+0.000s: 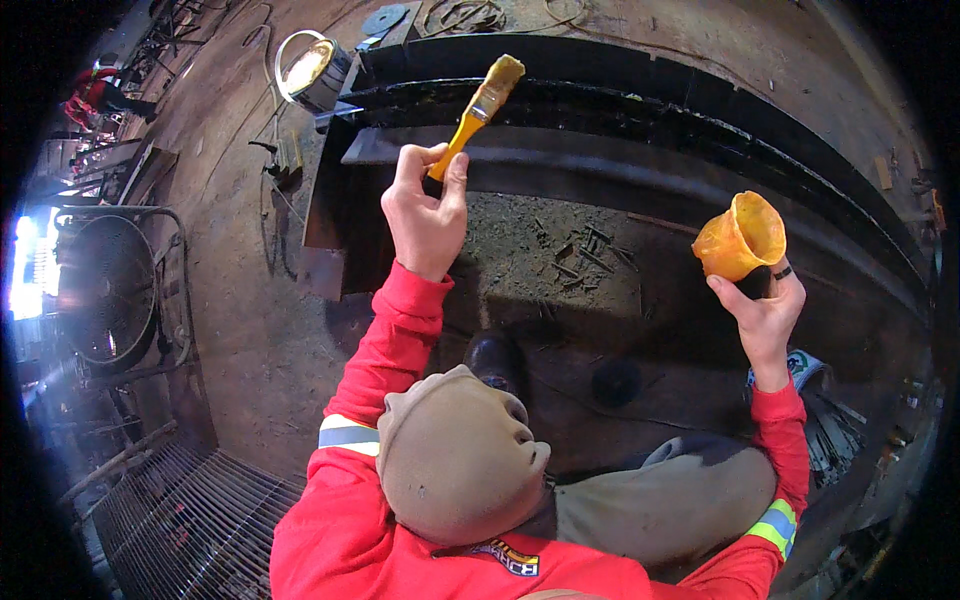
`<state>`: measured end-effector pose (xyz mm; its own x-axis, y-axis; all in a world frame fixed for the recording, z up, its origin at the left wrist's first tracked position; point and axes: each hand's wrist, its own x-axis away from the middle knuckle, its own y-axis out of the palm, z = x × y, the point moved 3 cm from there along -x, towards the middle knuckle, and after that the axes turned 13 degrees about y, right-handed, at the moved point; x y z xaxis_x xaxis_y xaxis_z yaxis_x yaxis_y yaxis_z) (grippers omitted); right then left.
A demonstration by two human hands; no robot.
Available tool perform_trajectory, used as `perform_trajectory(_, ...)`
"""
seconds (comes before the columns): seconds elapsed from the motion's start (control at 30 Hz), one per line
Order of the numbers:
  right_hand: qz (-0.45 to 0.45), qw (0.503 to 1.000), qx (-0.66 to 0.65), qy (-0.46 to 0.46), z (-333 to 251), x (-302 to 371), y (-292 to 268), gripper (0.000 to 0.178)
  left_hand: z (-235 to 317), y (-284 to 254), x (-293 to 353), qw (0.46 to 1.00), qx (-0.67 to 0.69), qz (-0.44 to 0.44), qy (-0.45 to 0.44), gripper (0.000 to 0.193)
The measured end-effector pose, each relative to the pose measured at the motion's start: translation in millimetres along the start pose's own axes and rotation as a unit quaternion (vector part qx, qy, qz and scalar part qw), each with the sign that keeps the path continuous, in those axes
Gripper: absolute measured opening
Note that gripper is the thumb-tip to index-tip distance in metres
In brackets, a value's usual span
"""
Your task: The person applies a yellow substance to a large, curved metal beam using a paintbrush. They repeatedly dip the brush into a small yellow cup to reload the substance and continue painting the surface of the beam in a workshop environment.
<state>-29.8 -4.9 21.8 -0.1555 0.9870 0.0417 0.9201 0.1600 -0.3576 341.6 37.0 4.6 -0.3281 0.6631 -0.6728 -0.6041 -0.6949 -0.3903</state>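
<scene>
My left hand [428,215] is closed around the yellow handle of a paintbrush [470,115]. The brush points up and away, its bristles coated in something yellowish, in line with the far part of a long dark steel beam [600,155]. Whether the bristles touch the beam, I cannot tell. On the right, my right hand [762,315] grips a yellow-orange cup [728,245] by its lower part. The cup is smeared on the outside and leans with its mouth toward the upper right; what is inside it is not clear.
An open pail [315,75] with a raised handle stands by the beam's left end. Metal scraps [590,255] lie on the floor before me. A large fan [108,290] and a metal grating [205,520] are at left. Thin rods [830,440] lie right; another person [95,95] is far left.
</scene>
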Motion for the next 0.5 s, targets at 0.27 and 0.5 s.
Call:
perform_trajectory(0.27, 0.009, 1.0, 0.013, -0.006, -4.3, 1.0, -3.3, 0.049, -49.9, -69.2, -8.9, 0.991, -0.116, 0.063, 0.035, 0.015)
perform_trajectory(0.5, 0.014, 1.0, 0.02, -0.013, -4.5, 0.3, -0.9, 0.049, -64.0, -105.0, -34.9, 0.983, -0.109, -0.087, 0.121, 0.013)
